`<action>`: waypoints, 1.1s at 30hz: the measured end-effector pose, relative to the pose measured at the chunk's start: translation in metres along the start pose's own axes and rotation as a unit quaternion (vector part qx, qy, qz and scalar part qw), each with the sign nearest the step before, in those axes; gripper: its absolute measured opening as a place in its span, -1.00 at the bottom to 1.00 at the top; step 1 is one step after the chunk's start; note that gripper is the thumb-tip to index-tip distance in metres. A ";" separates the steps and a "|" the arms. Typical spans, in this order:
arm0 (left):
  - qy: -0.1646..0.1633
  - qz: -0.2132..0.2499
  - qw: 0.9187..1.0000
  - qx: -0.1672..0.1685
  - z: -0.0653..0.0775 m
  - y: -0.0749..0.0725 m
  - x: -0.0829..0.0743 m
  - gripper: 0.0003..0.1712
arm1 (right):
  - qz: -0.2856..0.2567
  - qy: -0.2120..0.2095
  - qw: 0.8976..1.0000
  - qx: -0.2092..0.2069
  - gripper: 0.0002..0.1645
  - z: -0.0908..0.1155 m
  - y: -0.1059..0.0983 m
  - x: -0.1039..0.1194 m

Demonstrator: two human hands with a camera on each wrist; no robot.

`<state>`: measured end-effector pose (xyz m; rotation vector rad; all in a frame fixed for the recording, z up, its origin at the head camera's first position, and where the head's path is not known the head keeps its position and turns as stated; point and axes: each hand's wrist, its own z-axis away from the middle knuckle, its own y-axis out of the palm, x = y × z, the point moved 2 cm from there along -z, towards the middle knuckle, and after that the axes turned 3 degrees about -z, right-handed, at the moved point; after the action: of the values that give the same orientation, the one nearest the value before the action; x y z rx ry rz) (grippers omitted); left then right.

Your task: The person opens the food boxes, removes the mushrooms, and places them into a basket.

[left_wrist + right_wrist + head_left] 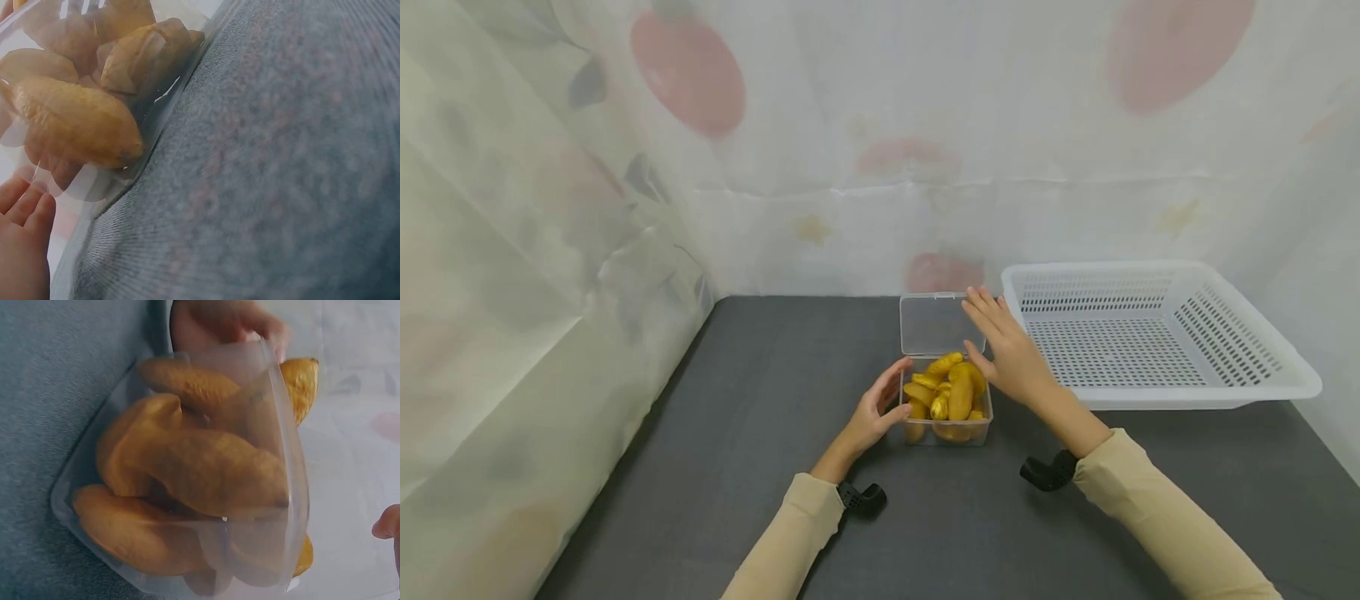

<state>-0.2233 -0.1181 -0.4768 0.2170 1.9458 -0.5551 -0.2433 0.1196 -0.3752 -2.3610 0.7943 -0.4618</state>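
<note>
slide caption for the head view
Left hand and right hand flank an open box of yellow pieces near a white basket.

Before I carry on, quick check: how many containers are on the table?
2: the opened clear box, holding yellow pieces, in the middle; and the white basket, farther back to the right. No sign of any hidden.

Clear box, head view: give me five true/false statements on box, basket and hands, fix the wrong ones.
1. The clear box holds yellow pieces. True.
2. Its lid is closed. False: the lid is open, on the box's far side.
3. The white basket stands left of the box. False: it stands right.
4. The left hand is at the box's left side. True.
5. The right hand is a fist. False: its fingers are extended.
</note>
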 end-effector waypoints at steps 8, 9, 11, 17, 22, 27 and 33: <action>0.004 0.000 1.000 0.000 -0.003 0.000 0.000 -0.20 | 0.002 0.055 0.998 0.042 -0.26 -0.010 0.007 -0.010; 0.005 0.001 1.000 0.000 -0.004 0.000 -0.001 -0.20 | 0.000 0.064 0.997 0.047 -0.27 -0.011 0.008 -0.011; 0.007 0.000 1.000 0.000 -0.005 0.000 -0.001 -0.21 | -0.003 0.078 0.995 0.059 -0.27 -0.013 0.009 -0.012; 0.008 -0.002 1.000 0.002 -0.003 0.001 -0.002 -0.21 | -0.010 0.108 0.991 0.084 -0.26 -0.014 0.013 -0.015; 0.002 -0.001 1.000 0.001 -0.002 0.001 0.000 -0.22 | -0.014 0.127 0.987 0.103 -0.27 -0.015 0.016 -0.016; 0.004 -0.001 1.000 -0.001 -0.001 0.001 0.000 -0.22 | -0.017 0.149 0.980 0.127 -0.26 -0.016 0.017 -0.018; -0.002 -0.001 1.000 -0.004 0.001 0.001 0.000 -0.22 | -0.028 0.166 0.975 0.147 -0.26 -0.019 0.019 -0.019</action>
<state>-0.2220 -0.1177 -0.4779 0.2080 1.9439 -0.5493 -0.2752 0.1112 -0.3756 -2.0585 0.7478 -0.9498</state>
